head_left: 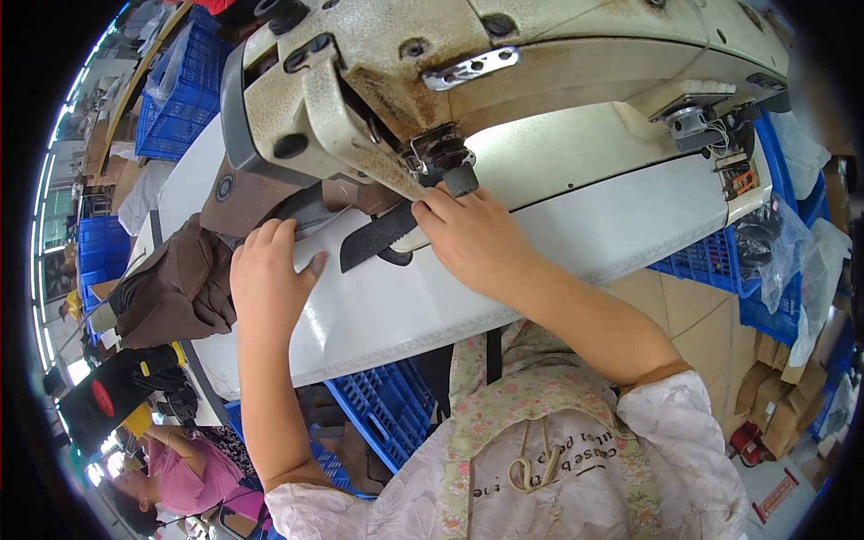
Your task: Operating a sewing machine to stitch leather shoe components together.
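Observation:
A worn cream industrial sewing machine (378,54) stands over the white table, its presser foot area (441,153) just beyond my right hand. My right hand (468,234) is closed on a black strip (373,238), which slants toward the near left from under the machine head. Some of its fingertips are hidden beside the foot. My left hand (270,270) has its thumb spread away, and its fingertips touch the near edge of a brown leather-like piece (252,202) with a grey underside. That piece runs under the machine head.
More brown pieces (180,279) lie heaped at the table's left. Blue crates (184,85) stand at far left, another crate (387,409) below the table, and one with plastic bags (765,261) at right. A person in pink (193,477) sits at lower left.

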Demonstrator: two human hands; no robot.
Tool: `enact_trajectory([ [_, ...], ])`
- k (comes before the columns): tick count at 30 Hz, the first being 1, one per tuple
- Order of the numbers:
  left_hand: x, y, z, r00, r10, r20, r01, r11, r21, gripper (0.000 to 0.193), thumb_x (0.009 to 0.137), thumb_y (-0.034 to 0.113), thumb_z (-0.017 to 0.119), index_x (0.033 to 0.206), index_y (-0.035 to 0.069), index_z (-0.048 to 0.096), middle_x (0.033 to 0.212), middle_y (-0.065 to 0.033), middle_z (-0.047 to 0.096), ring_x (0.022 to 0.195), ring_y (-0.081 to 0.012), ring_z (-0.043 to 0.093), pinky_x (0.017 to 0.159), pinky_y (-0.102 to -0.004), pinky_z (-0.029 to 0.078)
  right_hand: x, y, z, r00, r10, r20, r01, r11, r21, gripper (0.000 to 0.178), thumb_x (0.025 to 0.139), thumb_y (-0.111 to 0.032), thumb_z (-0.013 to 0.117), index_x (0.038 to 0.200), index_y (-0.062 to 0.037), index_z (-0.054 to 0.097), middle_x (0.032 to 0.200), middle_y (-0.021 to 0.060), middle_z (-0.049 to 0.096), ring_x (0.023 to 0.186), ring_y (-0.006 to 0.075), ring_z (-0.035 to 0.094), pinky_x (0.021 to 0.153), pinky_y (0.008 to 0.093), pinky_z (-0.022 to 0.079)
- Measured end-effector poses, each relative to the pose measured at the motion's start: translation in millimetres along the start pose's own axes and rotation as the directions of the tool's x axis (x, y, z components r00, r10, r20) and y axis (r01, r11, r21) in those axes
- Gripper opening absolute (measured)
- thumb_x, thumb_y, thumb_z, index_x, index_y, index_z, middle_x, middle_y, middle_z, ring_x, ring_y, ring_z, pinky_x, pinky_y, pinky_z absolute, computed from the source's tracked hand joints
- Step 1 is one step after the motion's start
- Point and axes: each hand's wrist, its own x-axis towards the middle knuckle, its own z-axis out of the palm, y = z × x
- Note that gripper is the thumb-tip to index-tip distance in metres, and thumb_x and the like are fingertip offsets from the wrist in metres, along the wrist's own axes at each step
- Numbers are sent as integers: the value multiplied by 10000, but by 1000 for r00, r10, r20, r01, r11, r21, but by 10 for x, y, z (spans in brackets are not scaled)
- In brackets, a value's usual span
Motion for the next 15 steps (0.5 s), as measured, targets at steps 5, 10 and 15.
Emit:
enact_trajectory([
  [5,86,-325,244,973,216,-88,-215,976,17,456,818,52,641,1273,75,641,1286,-143,640,1197,-295,585,995,-411,457,5,-19,7,1000,19,-20,-18,999,49,209,766,-108,654,955,-21,651,968,62,590,981,220,560,820,348,498],
  [10,452,-227,-365,929,124,347,-71,984,-161,330,846,65,500,1112,71,695,1106,-180,690,1058,-366,636,921,-460,498,12,10,-26,1000,23,17,-24,998,54,176,757,-113,658,918,-42,648,943,53,595,970,224,564,828,351,497],
  [15,861,135,-930,745,0,667,-86,992,96,361,772,219,538,1060,89,714,1021,-172,712,983,-362,668,866,-456,498,41,42,-125,1000,2,-18,-1,998,70,136,751,-132,645,862,-53,643,894,47,603,951,224,572,849,358,492],
])
